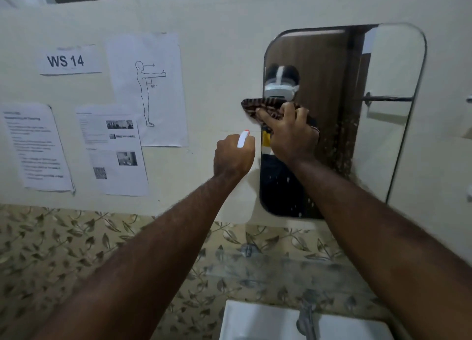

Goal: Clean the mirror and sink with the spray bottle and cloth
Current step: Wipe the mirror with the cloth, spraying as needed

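A rounded wall mirror (383,66) hangs right of centre. My right hand (288,132) presses a brown patterned cloth (255,105) flat against the mirror's left edge. My left hand (233,155) is raised just left of the mirror, closed around a spray bottle (242,139); only its white head with a red tip shows above my fist. Droplets speckle the mirror's lower part. The white sink (258,319) sits at the bottom of the view, with a metal tap (306,319) at its back.
Several printed sheets are stuck to the cream wall at left, one reading "WS 14" (66,61). Leaf-patterned tiles (63,250) cover the wall below. A towel rail shows as a reflection in the mirror (388,99).
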